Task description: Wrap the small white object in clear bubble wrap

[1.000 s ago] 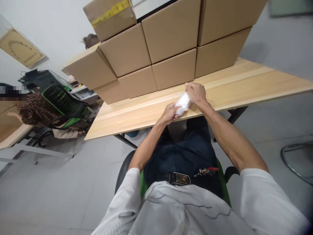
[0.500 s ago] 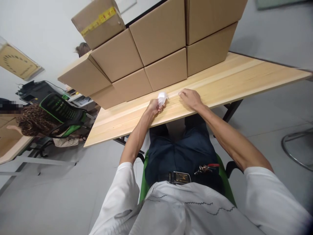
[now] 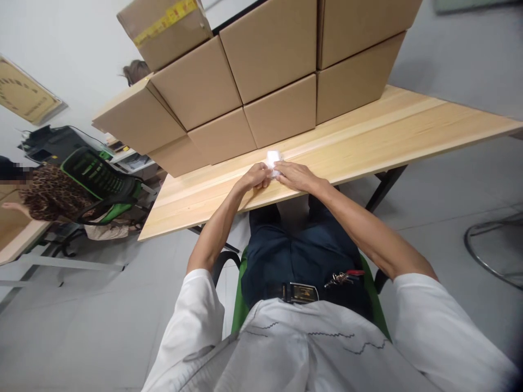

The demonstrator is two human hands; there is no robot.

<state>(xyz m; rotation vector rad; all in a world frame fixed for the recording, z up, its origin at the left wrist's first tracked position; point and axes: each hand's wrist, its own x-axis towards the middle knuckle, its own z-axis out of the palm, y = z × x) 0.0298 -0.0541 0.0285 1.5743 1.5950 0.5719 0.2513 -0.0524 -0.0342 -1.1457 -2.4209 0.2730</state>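
Observation:
A small white crumpled thing (image 3: 272, 159), paper or a plastic bag, lies on the light wooden table (image 3: 368, 141) near its front edge. My left hand (image 3: 255, 177) and my right hand (image 3: 295, 175) meet at it, and the fingers of both hold it from below. Most of the white thing is hidden by my fingers. I sit on a green chair with my legs under the table.
Several brown cardboard boxes (image 3: 269, 60) are stacked along the back of the table, close behind my hands. At the far left another person (image 3: 53, 193) sits by a black and green chair (image 3: 98, 177). A metal ring base (image 3: 490, 256) stands on the floor at right.
My hands first held the white thing together, then my right hand let go and moved right. It has now come back to the white thing beside my left hand.

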